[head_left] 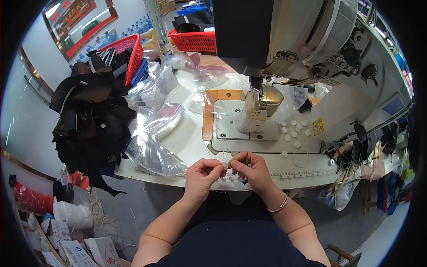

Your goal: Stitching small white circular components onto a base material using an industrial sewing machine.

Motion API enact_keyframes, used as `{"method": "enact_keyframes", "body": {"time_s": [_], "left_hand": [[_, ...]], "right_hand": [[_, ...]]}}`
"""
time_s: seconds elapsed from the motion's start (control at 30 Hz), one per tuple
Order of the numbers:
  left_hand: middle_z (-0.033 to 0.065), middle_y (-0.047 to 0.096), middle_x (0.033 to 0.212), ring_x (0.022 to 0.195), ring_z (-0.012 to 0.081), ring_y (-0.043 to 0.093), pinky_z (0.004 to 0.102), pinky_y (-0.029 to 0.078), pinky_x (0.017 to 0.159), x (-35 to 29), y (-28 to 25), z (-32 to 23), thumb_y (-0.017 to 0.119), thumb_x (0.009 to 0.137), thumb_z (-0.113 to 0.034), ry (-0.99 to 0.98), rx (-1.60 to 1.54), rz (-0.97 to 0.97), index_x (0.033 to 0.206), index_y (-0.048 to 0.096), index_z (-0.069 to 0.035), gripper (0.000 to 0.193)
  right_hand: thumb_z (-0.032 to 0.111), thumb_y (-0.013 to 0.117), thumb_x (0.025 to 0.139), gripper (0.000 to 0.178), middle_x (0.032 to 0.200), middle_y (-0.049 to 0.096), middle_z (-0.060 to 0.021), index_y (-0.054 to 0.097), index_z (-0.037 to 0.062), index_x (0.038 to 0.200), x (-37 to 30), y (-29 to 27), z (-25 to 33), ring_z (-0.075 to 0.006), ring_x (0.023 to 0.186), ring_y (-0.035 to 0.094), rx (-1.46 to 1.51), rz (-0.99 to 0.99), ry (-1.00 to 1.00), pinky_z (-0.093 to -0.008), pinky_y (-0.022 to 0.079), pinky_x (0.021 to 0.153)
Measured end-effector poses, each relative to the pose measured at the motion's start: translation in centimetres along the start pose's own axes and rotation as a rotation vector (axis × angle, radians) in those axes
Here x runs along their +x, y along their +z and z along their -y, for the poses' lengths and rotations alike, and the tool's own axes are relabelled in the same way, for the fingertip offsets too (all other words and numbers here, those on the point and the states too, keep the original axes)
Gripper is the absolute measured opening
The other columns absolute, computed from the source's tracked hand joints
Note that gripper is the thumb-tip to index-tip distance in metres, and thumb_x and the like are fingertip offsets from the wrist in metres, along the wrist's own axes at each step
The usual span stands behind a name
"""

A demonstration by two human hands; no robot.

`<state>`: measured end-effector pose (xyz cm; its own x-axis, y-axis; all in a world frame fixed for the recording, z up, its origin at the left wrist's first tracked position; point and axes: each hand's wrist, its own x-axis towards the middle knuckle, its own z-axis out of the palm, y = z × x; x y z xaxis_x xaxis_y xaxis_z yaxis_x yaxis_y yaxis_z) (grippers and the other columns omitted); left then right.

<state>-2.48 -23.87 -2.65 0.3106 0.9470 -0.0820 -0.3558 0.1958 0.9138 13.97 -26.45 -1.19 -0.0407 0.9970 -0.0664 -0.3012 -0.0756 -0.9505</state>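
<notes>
Above the front edge of the sewing table, my left hand (204, 176) pinches a small whitish disc (224, 165) between thumb and forefinger. My right hand (253, 171) is closed close beside it, its thumb and forefinger pressed together at the disc's edge. A small dark tool (245, 180), partly hidden, pokes out below the curled right fingers. A thin pale thread loops up from near the fingertips toward the machine bed. Several white round discs (297, 134) lie to the right of the post-bed sewing machine's post (258, 111).
Clear plastic bags (155, 147) cover the table's left part, beside a heap of black pieces (89, 115). The machine head (307, 40) overhangs the right side. Red baskets (193, 42) stand at the back. A ruler strip (293, 175) runs along the front edge.
</notes>
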Motion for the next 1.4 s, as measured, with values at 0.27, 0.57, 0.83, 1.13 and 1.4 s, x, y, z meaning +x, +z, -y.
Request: {"method": "enact_keyframes", "body": {"time_s": [0.27, 0.57, 0.83, 1.13, 1.4], "left_hand": [[0.0082, 0.062, 0.080, 0.070, 0.0115, 0.060, 0.0227, 0.050, 0.067, -0.1, 0.1, -0.1, 0.060, 0.082, 0.000, -0.023, -0.002, -0.005, 0.086, 0.057, 0.002, 0.005], [0.0080, 0.062, 0.079, 0.070, 0.0111, 0.059, 0.0224, 0.049, 0.067, -0.2, 0.0, 0.1, 0.060, 0.081, 0.000, 0.026, 0.015, -0.009, 0.086, 0.057, 0.002, 0.006], [0.0070, 0.061, 0.080, 0.070, 0.0105, 0.059, 0.0224, 0.050, 0.067, -0.2, 0.1, 0.2, 0.062, 0.080, 0.002, 0.053, -0.013, -0.016, 0.084, 0.056, 0.001, 0.007], [0.0083, 0.058, 0.082, 0.072, 0.0111, 0.058, 0.0224, 0.052, 0.068, -0.3, 0.5, -0.4, 0.062, 0.078, 0.005, 0.037, -0.045, -0.027, 0.096, 0.046, 0.000, 0.025], [0.0063, 0.059, 0.084, 0.074, 0.0101, 0.057, 0.0231, 0.050, 0.071, 0.2, 1.0, 0.1, 0.061, 0.081, -0.002, -0.058, -0.096, -0.015, 0.102, 0.049, 0.002, 0.024]], "right_hand": [[0.009, 0.060, 0.083, 0.007, 0.079, 0.062, -0.0041, 0.057, 0.0035, 0.083, -0.1, 0.0, -0.2, -0.0049, 0.062, 0.051, -0.024, -0.006, -0.016, -0.0168, 0.036, 0.051], [0.009, 0.061, 0.083, 0.008, 0.079, 0.062, -0.0042, 0.057, 0.0027, 0.084, -0.1, 0.1, -0.2, -0.0048, 0.061, 0.050, -0.031, -0.010, -0.005, -0.0169, 0.036, 0.051], [0.009, 0.060, 0.083, 0.007, 0.079, 0.062, -0.0043, 0.057, 0.0022, 0.083, -0.1, 0.3, -0.3, -0.0047, 0.060, 0.049, -0.017, -0.003, -0.022, -0.0170, 0.036, 0.051], [0.004, 0.065, 0.078, 0.018, 0.081, 0.061, -0.0026, 0.053, 0.0038, 0.091, -0.4, 0.8, -0.5, -0.0058, 0.067, 0.052, -0.031, -0.051, 0.008, -0.0184, 0.040, 0.059], [0.002, 0.068, 0.075, 0.029, 0.080, 0.057, -0.0009, 0.049, 0.0044, 0.096, -0.6, 0.9, -2.5, -0.0041, 0.065, 0.047, -0.035, -0.217, -0.189, -0.0170, 0.039, 0.059]]}}
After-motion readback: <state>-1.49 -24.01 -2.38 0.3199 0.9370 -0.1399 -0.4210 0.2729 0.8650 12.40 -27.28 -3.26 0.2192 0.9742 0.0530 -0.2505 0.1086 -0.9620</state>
